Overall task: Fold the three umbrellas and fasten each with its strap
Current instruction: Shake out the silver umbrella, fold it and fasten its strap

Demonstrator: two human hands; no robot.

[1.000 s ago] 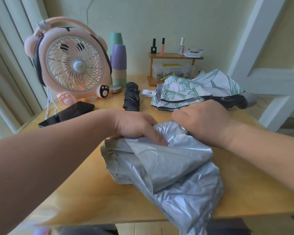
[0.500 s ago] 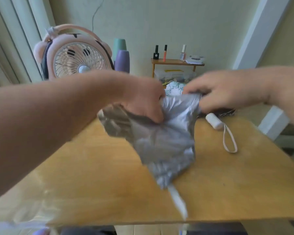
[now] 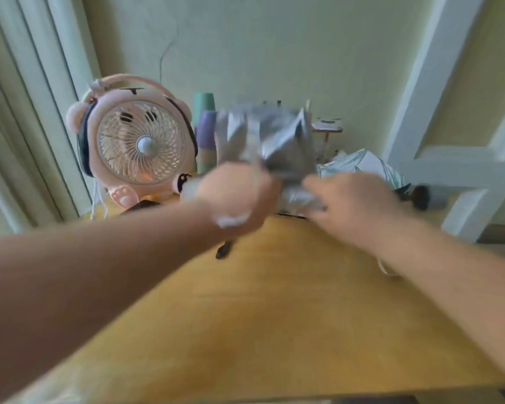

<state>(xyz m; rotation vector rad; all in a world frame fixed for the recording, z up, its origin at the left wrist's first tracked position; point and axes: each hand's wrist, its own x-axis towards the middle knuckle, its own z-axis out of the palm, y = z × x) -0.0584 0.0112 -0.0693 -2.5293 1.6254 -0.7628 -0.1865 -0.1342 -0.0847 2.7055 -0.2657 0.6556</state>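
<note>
Working on the silver umbrella (image 3: 274, 135), loose and not yet strapped.
The left grip (image 3: 236, 196) curls round its handle end and the right grip (image 3: 353, 199) pinches its canopy, above the surface (image 3: 274, 316) at the far edge. The floral umbrella (image 3: 362, 161) sprawls unfolded far right, so most work remains. The fan (image 3: 143, 147) crowds far left; the near half lies open.

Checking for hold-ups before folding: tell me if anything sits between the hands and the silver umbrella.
Nothing visible does. The left hand grips the silver umbrella, held above the table, and the right hand is on its cloth; blur hides how firmly.
</note>
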